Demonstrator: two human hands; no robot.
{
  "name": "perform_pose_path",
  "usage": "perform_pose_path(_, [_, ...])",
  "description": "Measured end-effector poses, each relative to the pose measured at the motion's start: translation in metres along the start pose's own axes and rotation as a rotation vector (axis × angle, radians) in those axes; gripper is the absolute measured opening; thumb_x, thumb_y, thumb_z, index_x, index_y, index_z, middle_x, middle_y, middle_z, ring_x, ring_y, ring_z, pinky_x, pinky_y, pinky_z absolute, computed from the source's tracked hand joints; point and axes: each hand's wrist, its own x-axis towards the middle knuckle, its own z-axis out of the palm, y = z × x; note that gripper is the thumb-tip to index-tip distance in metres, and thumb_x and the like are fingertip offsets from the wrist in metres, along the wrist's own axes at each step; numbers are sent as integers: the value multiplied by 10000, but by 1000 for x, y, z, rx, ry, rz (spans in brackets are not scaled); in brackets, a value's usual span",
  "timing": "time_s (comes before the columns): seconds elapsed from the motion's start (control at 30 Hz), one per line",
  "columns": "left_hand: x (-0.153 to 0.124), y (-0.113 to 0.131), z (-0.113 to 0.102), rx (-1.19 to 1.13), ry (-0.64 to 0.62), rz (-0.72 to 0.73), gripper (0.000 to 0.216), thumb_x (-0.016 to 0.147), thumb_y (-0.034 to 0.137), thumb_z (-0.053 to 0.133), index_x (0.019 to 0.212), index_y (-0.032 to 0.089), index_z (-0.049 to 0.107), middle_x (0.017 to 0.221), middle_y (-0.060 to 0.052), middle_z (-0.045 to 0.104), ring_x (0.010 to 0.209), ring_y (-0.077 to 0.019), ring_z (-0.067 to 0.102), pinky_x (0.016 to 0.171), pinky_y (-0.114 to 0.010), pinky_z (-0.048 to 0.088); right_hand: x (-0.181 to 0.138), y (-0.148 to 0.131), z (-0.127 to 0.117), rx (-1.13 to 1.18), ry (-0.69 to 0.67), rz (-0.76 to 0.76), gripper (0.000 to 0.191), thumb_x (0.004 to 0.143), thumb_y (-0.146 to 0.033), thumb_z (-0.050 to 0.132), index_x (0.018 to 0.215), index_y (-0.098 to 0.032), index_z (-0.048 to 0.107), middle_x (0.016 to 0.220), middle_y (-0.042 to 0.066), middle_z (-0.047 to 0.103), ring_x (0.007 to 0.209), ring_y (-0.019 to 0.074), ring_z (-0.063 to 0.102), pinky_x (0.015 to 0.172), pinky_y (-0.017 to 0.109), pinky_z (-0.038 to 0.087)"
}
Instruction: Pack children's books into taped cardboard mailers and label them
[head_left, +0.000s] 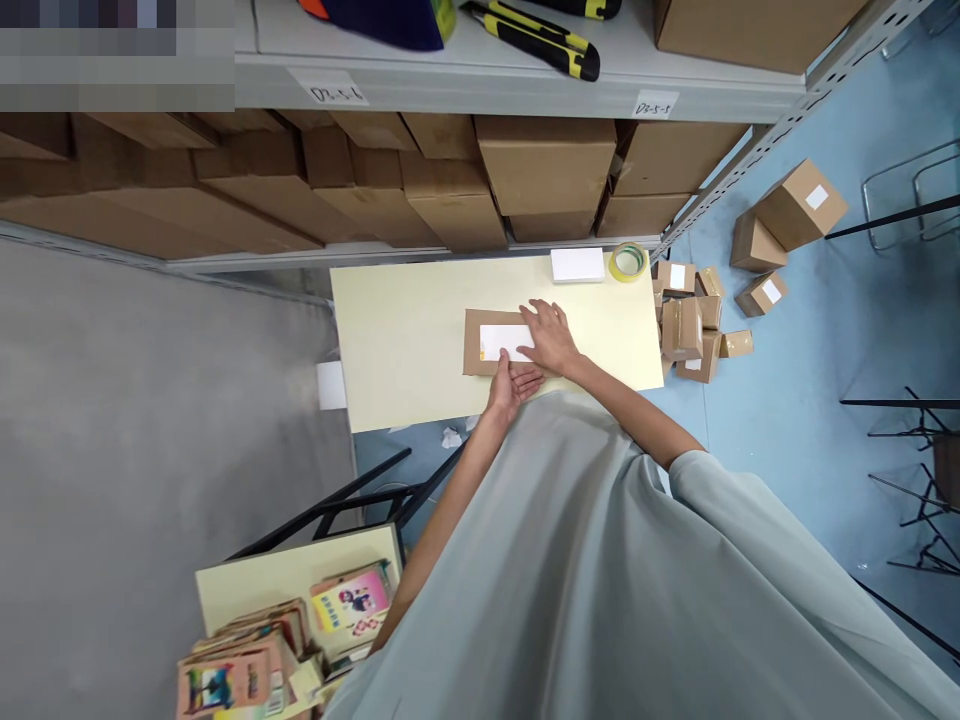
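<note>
A flat brown cardboard box (477, 343) with a white label (499, 340) lies on the pale yellow table (397, 340). My right hand (551, 335) rests flat on the box's right part, fingers stretched out over the label's edge. My left hand (514, 382) lies at the box's near edge, fingers spread and touching it. Neither hand grips anything.
A white label stack (577, 265) and a tape roll (628, 261) sit at the table's far edge. Several small boxes (694, 320) lie on the blue floor to the right. Shelves of cartons (540, 170) stand behind. A second table with colourful booklets (352, 600) is near left.
</note>
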Motion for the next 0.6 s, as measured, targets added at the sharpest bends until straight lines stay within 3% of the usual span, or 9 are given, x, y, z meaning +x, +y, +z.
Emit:
perform_pose_path(0.1, [-4, -1, 2, 13, 3, 27, 768, 991, 840, 335, 916, 179, 721, 879, -181, 804, 963, -288, 808, 878, -356, 623, 5, -11, 15, 9, -44, -73, 890, 896, -374, 810, 1631, -98, 393, 1742, 269, 288, 1660, 392, 193, 1350, 583, 85])
perform_pose_path(0.23, [-16, -9, -6, 2, 41, 26, 726, 1006, 818, 326, 848, 201, 673, 803, -150, 779, 888, -275, 806, 838, -354, 627, 20, -1, 19, 45, -75, -13, 978, 851, -438, 865, 1639, -112, 386, 1740, 260, 300, 1652, 406, 217, 1349, 584, 133])
perform_pose_path(0.3, [-25, -15, -17, -27, 71, 29, 692, 1008, 808, 352, 856, 208, 662, 788, -135, 768, 884, -271, 806, 830, -351, 626, 29, 11, 15, 74, -52, 40, 911, 891, -410, 827, 1635, -118, 390, 1722, 253, 336, 1636, 394, 257, 1337, 581, 189])
perform_pose_path(0.43, [-45, -27, -44, -110, 162, 34, 688, 988, 827, 387, 908, 198, 654, 804, -122, 756, 861, -256, 803, 805, -330, 624, 42, 20, 7, 123, -8, 37, 640, 1010, -222, 587, 1613, -92, 413, 1682, 244, 395, 1598, 339, 329, 1317, 529, 280])
perform_pose_path(0.6, [-65, -22, -74, -171, 279, 97, 664, 991, 810, 424, 1022, 189, 658, 901, -128, 756, 945, -256, 795, 829, -321, 624, 24, 20, 6, 149, 53, 1, 598, 999, -174, 511, 1592, -125, 457, 1657, 213, 435, 1566, 339, 370, 1301, 551, 319])
